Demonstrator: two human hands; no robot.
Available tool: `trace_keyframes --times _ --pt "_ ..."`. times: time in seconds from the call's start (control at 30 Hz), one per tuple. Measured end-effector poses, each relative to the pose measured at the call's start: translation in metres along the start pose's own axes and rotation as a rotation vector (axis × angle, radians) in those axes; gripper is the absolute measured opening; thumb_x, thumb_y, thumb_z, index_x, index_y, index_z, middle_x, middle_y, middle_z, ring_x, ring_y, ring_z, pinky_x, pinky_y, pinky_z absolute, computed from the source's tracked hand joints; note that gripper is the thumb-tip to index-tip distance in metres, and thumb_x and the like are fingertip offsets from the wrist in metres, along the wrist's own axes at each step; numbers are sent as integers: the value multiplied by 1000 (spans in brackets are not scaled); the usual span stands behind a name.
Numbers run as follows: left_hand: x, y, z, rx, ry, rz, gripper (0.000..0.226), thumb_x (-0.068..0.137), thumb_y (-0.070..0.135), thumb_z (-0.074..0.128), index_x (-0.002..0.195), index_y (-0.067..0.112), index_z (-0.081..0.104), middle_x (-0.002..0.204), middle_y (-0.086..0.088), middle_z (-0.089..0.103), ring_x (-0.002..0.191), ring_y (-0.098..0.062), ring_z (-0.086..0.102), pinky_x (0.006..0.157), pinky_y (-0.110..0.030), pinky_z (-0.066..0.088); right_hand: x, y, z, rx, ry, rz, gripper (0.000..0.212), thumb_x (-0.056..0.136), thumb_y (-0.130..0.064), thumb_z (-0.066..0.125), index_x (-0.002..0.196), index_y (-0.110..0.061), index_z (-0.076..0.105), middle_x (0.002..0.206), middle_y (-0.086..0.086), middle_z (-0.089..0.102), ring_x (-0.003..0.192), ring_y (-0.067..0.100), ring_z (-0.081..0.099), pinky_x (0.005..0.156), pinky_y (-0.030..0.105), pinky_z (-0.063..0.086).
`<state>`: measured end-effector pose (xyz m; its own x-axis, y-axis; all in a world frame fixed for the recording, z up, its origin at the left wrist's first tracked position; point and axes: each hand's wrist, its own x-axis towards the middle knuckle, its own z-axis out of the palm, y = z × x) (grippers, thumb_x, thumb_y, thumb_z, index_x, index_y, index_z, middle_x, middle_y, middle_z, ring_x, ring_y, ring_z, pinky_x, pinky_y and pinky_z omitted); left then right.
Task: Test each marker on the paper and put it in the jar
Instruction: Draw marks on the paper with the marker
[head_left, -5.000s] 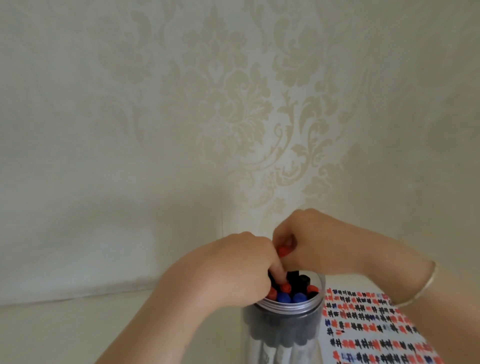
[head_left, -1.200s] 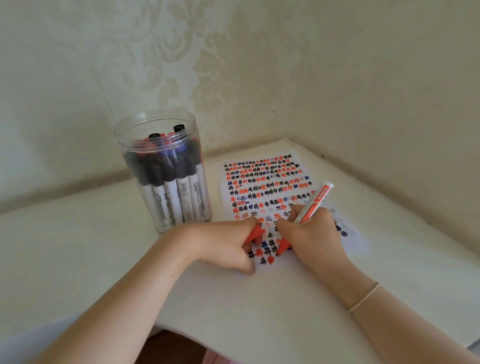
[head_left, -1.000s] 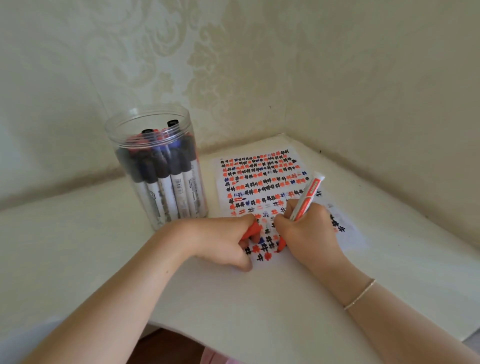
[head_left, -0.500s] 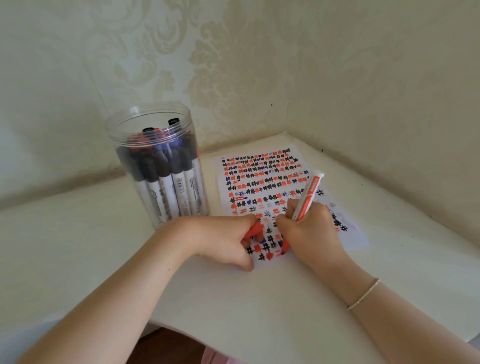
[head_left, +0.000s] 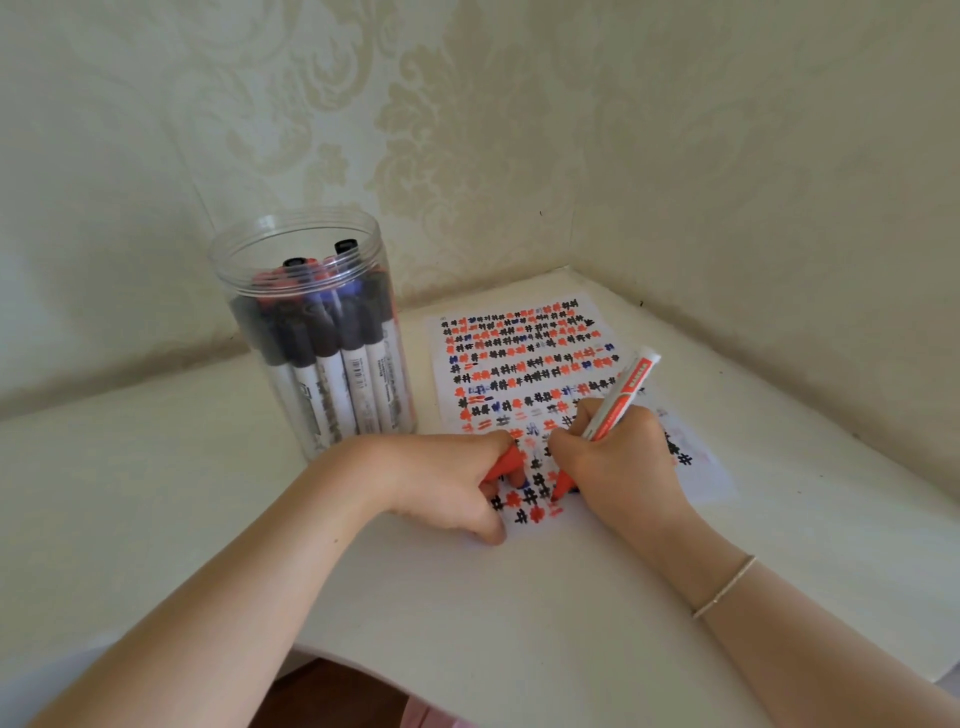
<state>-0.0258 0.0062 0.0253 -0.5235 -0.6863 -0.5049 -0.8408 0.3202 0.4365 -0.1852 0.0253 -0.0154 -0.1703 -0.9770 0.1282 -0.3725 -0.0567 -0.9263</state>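
Marker (head_left: 618, 400) tip still marks my paper (head_left: 524, 358); right hand (head_left: 618, 462) grips it, left (head_left: 447, 478) clutches the smooth red cap (head_left: 503, 462).

Soft, even daylight, moderately bright; source direction unclear. Faint shadows under the hands (head_left: 452, 483) and beside the jar (head_left: 317, 332). Glare on jar rim. Wide-angle bowing at edges. Slightly soft focus throughout.

Uncapped red marker (head_left: 621, 397), tip on paper (head_left: 524, 353)
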Motion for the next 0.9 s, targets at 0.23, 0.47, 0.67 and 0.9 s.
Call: trace_keyframes --times 0.23,0.47,0.67,0.9 --pt "-1 1 1 -6 27 10 41 81 22 67 114 17 44 82 1 43 70 -15 41 63 -31 35 -2 0 2 -45 -21 -35 42 75 6 57 53 -13 27 46 0 26 36 9 22 36 14 22" --pt "-6 -3 3 -219 230 79 12 93 22 53 104 19 56 81 6 50 73 -11 47 69 -29 40 13 -24 -27 507 -65 123 26 82 -12 71 68 -8 49 62 14 54 38 14 39 36 21 35" --pt "-17 2 -2 -440 400 233 12 98 24 47 94 30 57 68 21 49 64 4 45 67 -20 35 9 -72 -40 788 -297 21 24 85 -9 58 61 -5 59 56 9 57 43 18 48 44 23 42" --pt "-22 14 -8 -518 430 296 22 97 18 48 80 32 52 55 22 45 53 5 42 61 -20 31 7 -71 -23 686 -93 -7 27 89 -2 52 64 -4 45 49 8 47 35 19 41 36 26 35"
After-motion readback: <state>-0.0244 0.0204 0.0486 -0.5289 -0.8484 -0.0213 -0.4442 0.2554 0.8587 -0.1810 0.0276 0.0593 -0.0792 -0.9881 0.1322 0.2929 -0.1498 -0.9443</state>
